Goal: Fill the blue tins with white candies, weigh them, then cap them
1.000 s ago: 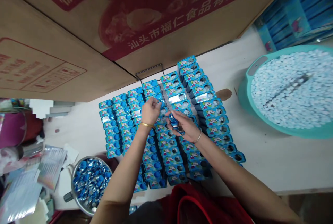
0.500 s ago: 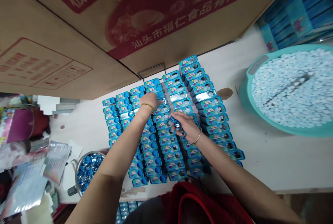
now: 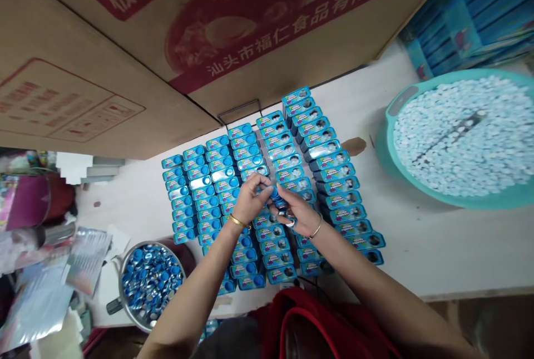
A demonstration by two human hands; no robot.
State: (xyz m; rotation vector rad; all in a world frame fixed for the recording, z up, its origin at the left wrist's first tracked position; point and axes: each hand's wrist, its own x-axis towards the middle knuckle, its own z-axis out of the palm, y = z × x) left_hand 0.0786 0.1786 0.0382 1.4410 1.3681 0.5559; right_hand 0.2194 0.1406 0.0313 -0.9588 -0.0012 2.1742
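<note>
Blue caps (image 3: 277, 198) sit in a small stack between the 2 hands, above the middle of the table (image 3: 417, 253). The right hand (image 3: 294, 211) pinches the stack from the right, with thumb and fingers closed on it. The left hand (image 3: 250, 202) comes in from the left with its fingers bunched at the stack's far side; whether it grips a cap or only touches one, I cannot tell. The hands are together, almost touching, directly over rows of blue tins (image 3: 250, 164) that lie flat and tightly packed across the table.

The caps look light, stiff and smooth, so a stack could easily slide apart; pinching them by the rims from both sides seems the safest hold. The tins look light too, and a stray knuckle could nudge them out of line.

Near left, a steel bowl (image 3: 120, 284) is heaped with more caps (image 3: 148, 278), and foil sheets (image 3: 89, 261) lie beside it. Far right, a teal basin (image 3: 454, 75) holds a mass of white discs (image 3: 459, 136). A cardboard box (image 3: 125, 69) overhangs the far left, and a red garment (image 3: 317, 314) shows at the near edge.
</note>
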